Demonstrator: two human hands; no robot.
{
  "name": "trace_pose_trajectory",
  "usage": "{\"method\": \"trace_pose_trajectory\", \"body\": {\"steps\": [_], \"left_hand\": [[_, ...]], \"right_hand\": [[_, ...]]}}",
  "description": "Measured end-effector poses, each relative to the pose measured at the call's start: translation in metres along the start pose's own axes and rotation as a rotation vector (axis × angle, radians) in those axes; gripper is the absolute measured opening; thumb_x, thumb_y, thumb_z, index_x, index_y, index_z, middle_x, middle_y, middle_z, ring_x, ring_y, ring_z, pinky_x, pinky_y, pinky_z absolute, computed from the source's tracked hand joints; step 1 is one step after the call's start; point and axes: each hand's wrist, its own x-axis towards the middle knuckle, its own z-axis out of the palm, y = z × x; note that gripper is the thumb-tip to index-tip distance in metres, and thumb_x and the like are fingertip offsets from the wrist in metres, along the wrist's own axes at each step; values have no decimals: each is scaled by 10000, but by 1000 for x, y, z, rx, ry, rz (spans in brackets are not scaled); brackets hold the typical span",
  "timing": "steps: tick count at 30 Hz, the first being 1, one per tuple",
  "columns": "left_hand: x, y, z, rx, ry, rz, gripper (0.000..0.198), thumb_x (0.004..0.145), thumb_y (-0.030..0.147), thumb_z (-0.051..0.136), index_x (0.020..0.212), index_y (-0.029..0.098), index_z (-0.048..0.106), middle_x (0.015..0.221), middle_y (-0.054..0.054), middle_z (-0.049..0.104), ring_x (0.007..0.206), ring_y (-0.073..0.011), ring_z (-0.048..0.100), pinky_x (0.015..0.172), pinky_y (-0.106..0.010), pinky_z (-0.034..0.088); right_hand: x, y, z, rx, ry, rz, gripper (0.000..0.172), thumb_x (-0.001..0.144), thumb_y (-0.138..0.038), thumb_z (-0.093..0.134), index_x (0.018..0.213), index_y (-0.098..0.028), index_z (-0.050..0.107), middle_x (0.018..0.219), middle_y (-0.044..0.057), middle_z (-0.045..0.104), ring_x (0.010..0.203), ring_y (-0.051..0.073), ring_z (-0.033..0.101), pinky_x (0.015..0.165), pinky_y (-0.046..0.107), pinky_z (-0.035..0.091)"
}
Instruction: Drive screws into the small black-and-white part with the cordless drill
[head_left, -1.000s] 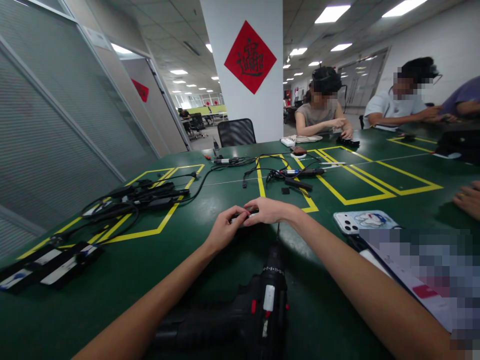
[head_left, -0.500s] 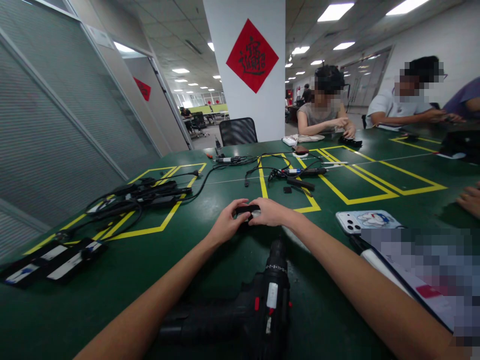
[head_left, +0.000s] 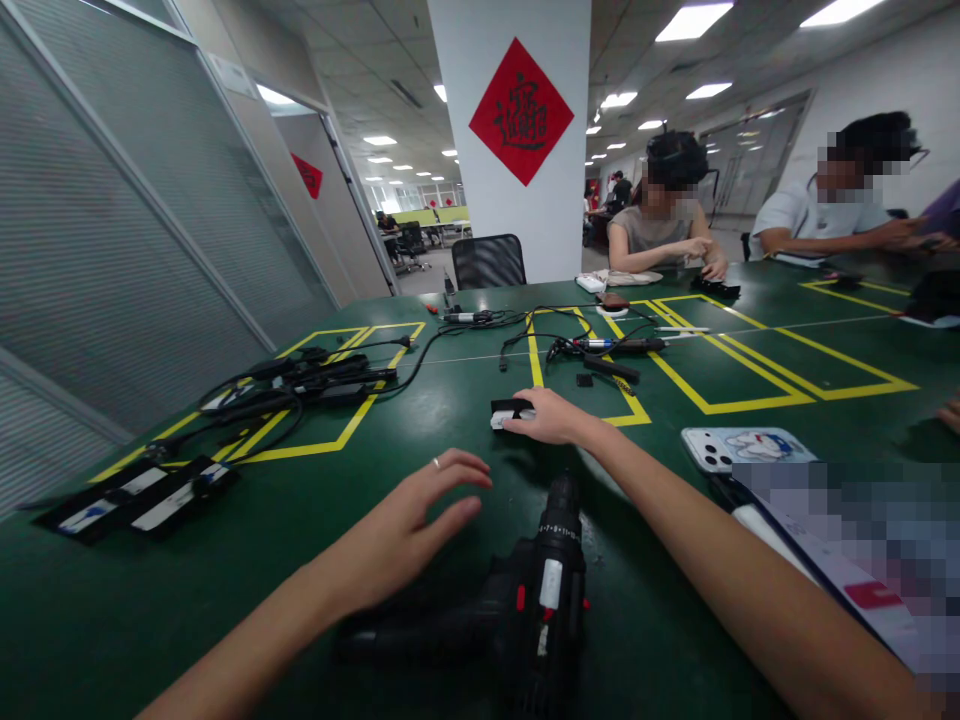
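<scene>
My right hand (head_left: 551, 415) is closed around one end of a small black-and-white block-like object (head_left: 508, 414), just above or on the green table; its exact kind is unclear. My left hand (head_left: 427, 510) hovers nearer to me, fingers apart and nothing in it, a ring on one finger. A black cordless drill (head_left: 551, 600) lies on its side in front of me, its chuck pointing away, its grip stretching left beneath my left hand.
Black cables and adapters (head_left: 300, 385) pile up at the left by two black-and-white strips (head_left: 180, 495). Beyond my right hand lies a corded screwdriver (head_left: 622, 345) among cables. A phone (head_left: 746, 447) rests at the right. Two people (head_left: 660, 230) sit across the green table (head_left: 420, 410).
My left hand has let go of the black-and-white object and drawn back toward me, opening. My right hand still holds the object. The view has shifted slightly left.
</scene>
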Motion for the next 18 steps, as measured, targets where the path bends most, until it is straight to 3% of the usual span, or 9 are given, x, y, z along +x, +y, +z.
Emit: {"method": "trace_pose_trajectory", "body": {"steps": [3, 7, 10, 13, 16, 18], "left_hand": [[-39, 20, 10, 171, -201, -44, 433, 844, 452, 514, 1273, 403, 489, 1446, -18, 408, 1254, -280, 465, 1021, -471, 412], [-64, 23, 23, 273, -267, -63, 823, 686, 549, 662, 1404, 435, 275, 1499, -58, 330, 1300, -370, 402, 1010, -585, 392], [-59, 26, 31, 280, -276, -119, 871, 661, 489, 695, 1413, 422, 260, 1451, -77, 414, 1246, -368, 472, 982, -573, 428], [-47, 34, 43, 309, -271, -212, 773, 673, 329, 643, 1395, 334, 369, 1353, -113, 530, 1182, -361, 532, 982, -558, 430], [-40, 35, 59, 340, -253, -239, 810, 596, 213, 588, 1385, 240, 406, 1269, -142, 596, 1103, -360, 581, 957, -537, 451], [-41, 29, 67, 364, -199, -218, 808, 583, 199, 562, 1376, 241, 414, 1187, -136, 646, 1027, -352, 618, 905, -522, 484]], "right_hand": [[0, -1, 0, 32, 10, 13, 639, 814, -591, 513, 1210, -93, 572, 1202, 186, 592, 1100, 266, 554, 947, 351, 399], [-2, -3, -3, 55, -4, 23, 621, 831, -573, 502, 1226, -98, 565, 1223, 175, 585, 1106, 260, 556, 947, 340, 403], [-2, -4, -4, 76, -6, 36, 596, 822, -556, 534, 1221, -114, 571, 1232, 165, 584, 1109, 258, 554, 953, 336, 400], [-1, -5, -7, 123, 40, 37, 604, 830, -572, 507, 1207, -106, 578, 1242, 171, 577, 1132, 264, 538, 976, 351, 381], [1, -5, -13, 193, 196, 47, 556, 874, -568, 422, 1123, -112, 622, 1164, 152, 619, 1081, 251, 562, 947, 356, 395], [3, -2, -19, 251, 359, 74, 519, 900, -546, 370, 1028, -130, 655, 1052, 122, 661, 991, 230, 597, 891, 342, 422]]}}
